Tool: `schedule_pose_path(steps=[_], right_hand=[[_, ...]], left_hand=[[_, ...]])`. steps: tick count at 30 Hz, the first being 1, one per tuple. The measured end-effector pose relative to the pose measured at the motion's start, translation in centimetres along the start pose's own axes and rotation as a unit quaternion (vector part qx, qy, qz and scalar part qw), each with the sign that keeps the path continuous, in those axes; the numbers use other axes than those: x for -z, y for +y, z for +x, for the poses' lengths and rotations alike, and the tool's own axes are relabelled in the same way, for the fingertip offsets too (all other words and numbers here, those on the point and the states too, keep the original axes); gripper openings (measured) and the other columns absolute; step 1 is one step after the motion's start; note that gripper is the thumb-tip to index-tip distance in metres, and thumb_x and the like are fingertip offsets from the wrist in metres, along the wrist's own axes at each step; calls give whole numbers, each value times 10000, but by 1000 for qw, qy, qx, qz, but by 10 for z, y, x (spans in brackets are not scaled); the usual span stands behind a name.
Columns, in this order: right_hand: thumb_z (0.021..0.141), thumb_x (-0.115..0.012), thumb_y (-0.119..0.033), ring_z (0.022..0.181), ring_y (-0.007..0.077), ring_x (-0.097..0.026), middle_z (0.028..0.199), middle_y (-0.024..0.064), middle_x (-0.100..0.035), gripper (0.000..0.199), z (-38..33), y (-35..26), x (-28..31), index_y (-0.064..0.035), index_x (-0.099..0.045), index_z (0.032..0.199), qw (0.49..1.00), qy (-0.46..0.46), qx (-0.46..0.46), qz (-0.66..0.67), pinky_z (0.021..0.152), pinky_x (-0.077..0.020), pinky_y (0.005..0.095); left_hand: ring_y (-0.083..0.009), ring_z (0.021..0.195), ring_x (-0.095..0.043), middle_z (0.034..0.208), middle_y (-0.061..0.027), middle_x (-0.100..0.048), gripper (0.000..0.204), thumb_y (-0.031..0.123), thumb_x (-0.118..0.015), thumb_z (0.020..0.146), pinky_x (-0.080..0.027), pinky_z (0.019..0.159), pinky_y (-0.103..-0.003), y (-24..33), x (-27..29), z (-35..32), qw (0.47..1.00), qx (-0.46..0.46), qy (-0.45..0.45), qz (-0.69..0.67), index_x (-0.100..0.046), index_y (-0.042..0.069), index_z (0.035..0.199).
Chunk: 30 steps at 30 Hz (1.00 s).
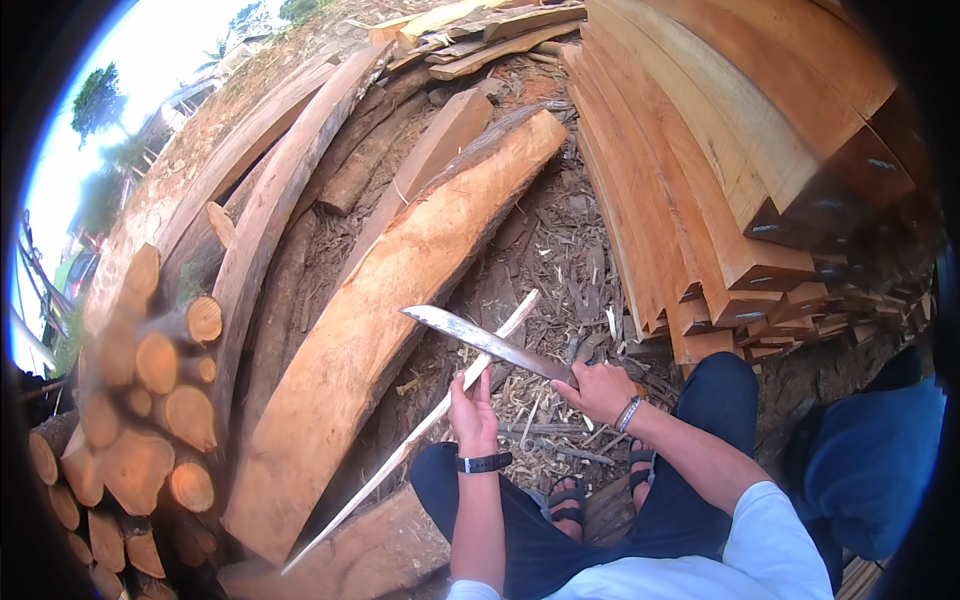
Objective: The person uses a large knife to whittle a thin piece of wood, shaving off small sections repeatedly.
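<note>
My left hand (473,410) is closed around a long, thin, pale wooden stick (400,455), which slants from the lower left up to the right. In my right hand (600,392) is the handle of a machete (490,343), mostly hidden by the fingers. Its long, worn blade points up and to the left, crossing the stick just beyond my left fingers. Blade and stick appear to touch where they cross. A broad, rough-cut wooden slab (400,300) lies to the left of my hands.
Stacked sawn beams (700,170) rise at the right. Cut round logs (150,420) are piled at the left, with long timbers (290,160) behind. Wood chips (540,260) cover the ground around my sandalled feet (567,505). Blue cloth (875,470) shows at the far right.
</note>
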State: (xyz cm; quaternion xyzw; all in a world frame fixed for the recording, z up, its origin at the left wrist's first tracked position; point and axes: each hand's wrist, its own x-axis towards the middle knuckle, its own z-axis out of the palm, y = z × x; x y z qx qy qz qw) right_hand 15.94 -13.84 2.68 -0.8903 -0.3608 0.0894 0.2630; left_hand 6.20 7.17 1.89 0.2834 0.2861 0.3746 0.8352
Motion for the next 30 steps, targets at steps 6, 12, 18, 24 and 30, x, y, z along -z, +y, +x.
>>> schedule_pose_path(steps=[6, 12, 18, 24, 30], right_hand=[[966, -437, -610, 704, 412, -692, 717, 230, -679, 643, 9, 10, 6, -1, -639, 917, 999, 2, -44, 14, 662, -548, 519], [975, -431, -596, 724, 426, -689, 727, 254, -674, 644, 2, 3, 6, 7, -643, 896, 999, -8, -40, 28, 674, -543, 531], [978, -432, -585, 728, 436, -685, 727, 264, -670, 643, 12, 14, 8, 17, -645, 901, 995, 30, -79, 51, 688, -544, 532], [976, -428, -593, 753, 427, -691, 751, 259, -677, 647, 6, 6, 10, 15, -641, 907, 999, -16, -48, 18, 696, -546, 532], [959, -433, -632, 784, 424, -695, 779, 243, -692, 664, 15, 20, 9, 0, -635, 950, 995, 36, -88, 28, 721, -551, 524]], left_hand=[[-357, 1095, -650, 1129, -217, -623, 225, 120, -569, 970, -575, 978, -354, 5, 4, 2, 999, -32, 15, 12, -557, -78, 1075], [-391, 1091, -645, 1135, -234, -614, 237, 117, -563, 966, -578, 977, -350, -1, -8, -5, 999, -40, 0, 29, -542, -94, 1072], [-396, 1105, -637, 1121, -229, -612, 223, 114, -547, 968, -573, 990, -348, 12, -3, -3, 1000, -20, 1, 16, -538, -90, 1057], [-415, 1120, -627, 1126, -240, -606, 220, 104, -546, 965, -582, 979, -353, 12, 1, 1, 1000, -4, -5, 8, -532, -101, 1043], [-415, 1146, -613, 1171, -258, -595, 292, 116, -552, 962, -561, 1002, -362, 20, 5, 0, 1000, 27, -13, 11, -506, -121, 1127]])
